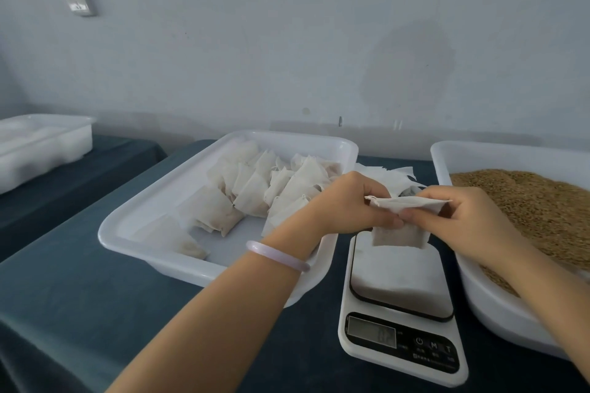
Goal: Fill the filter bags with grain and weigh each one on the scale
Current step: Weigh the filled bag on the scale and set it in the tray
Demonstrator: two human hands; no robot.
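Note:
A small white filter bag (400, 234) hangs just above the far end of the white digital scale (399, 303). My left hand (354, 204) and my right hand (469, 217) both pinch its top edge, which is stretched flat between them. The bag's lower part looks filled. Brown grain (539, 210) fills the white tray (498, 306) at the right, right behind my right hand. To the left, a white tray (166, 252) holds several filled filter bags (255, 195). Empty flat filter bags (388, 174) lie in a pile behind my hands.
The scale's display and buttons (402, 340) face me at the near edge. Another white tray (41, 147) sits on a second table at far left. A dark teal cloth (79, 297) covers the table. A wall socket (78, 0) is on the wall behind.

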